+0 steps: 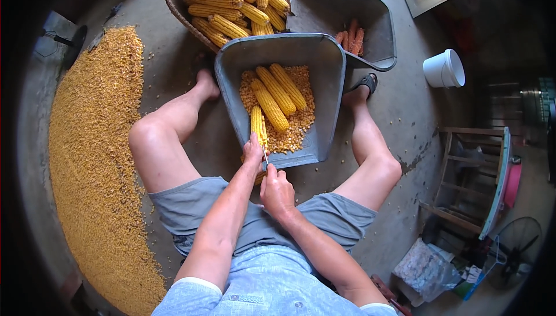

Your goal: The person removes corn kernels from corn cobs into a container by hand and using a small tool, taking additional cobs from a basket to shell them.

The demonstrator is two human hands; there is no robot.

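Observation:
My left hand (253, 150) grips a yellow corn cob (259, 126) by its near end, over the front lip of a grey metal scoop-shaped bin (321, 144). Some of its kernel rows look stripped on the side facing my right hand. My right hand (278, 190) is closed around the handle of a thin pointed metal tool (265, 156), its tip against the cob. Three whole corn cobs (270, 105) lie in the bin on a bed of loose kernels (299, 136). The tool's handle is hidden in my fist.
A woven basket (173, 1) heaped with corn cobs (226, 5) stands behind the bin. Beside it, another metal scoop (312, 5) holds several bare reddish cobs (357, 40). A large kernel heap (95, 177) spreads at left. A white bucket (436, 69) and wooden rack (469, 181) are at right.

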